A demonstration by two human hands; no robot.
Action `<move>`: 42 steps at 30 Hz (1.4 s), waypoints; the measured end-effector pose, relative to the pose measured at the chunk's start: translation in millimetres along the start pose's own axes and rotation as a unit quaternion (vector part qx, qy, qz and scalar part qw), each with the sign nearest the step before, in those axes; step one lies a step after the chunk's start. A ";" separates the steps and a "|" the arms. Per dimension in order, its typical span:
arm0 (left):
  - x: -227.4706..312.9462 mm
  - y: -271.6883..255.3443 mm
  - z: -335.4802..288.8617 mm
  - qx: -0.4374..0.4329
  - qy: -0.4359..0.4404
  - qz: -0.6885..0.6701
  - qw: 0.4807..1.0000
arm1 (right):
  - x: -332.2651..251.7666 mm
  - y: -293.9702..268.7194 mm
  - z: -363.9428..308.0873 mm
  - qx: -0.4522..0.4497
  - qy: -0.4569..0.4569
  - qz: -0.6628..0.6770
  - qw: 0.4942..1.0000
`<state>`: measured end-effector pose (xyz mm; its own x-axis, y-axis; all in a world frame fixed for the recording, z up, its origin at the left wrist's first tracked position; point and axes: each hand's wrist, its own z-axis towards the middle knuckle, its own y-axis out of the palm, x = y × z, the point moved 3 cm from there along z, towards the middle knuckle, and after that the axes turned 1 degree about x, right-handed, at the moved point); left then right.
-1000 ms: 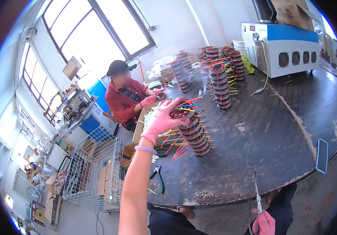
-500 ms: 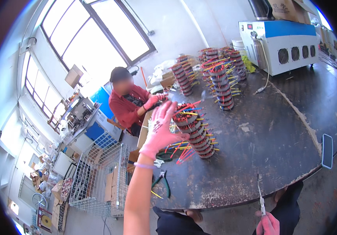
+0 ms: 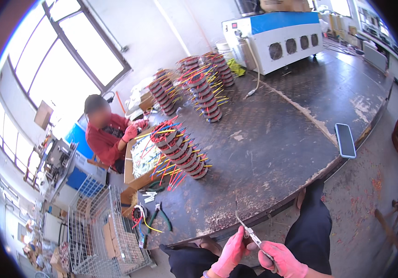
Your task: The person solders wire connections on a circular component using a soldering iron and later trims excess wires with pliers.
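Both pink-gloved hands meet on a thin metal tool at the near edge of the scene, below the dark worktop (image 3: 273,139).

The right hand (image 3: 280,260) has its grip closed around the handle of the tool (image 3: 250,233); the left hand (image 3: 230,255) pinches its shaft with closed fingers. A leaning stack of wired coils (image 3: 180,153) stands farther off to the left, and a phone (image 3: 345,140) lies at the right.

Both gloved hands, left hand (image 3: 230,256) and right hand (image 3: 280,259), grip a thin metal tool (image 3: 250,233) near the table (image 3: 277,139) edge.
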<state>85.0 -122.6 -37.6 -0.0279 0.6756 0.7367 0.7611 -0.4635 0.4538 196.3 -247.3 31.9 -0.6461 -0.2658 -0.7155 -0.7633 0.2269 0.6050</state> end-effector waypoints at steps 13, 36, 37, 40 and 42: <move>7.4 -5.9 8.4 0.072 0.246 0.248 0.934 | 43.8 -21.5 17.2 0.149 -0.078 -0.009 0.986; 99.6 -131.4 51.6 0.312 0.434 0.607 0.589 | 212.8 -162.2 64.9 0.032 -0.147 -0.719 0.678; 99.0 -132.2 55.5 0.310 0.458 0.604 0.573 | 215.3 -168.2 64.4 0.031 -0.151 -0.732 0.663; 105.1 -125.5 61.6 0.277 0.503 0.610 0.546 | 193.3 -150.4 57.0 0.003 -0.193 -0.771 0.608; 110.7 -107.0 65.7 0.260 0.474 0.652 0.533 | 181.4 -144.0 61.7 0.037 -0.119 -0.711 0.692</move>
<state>43.1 39.5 -37.5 0.6158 -0.7322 0.2910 0.6041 0.2017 -0.7709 189.2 -270.5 -206.6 0.7832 -0.1099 -0.6119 -0.6195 -0.0553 -0.7830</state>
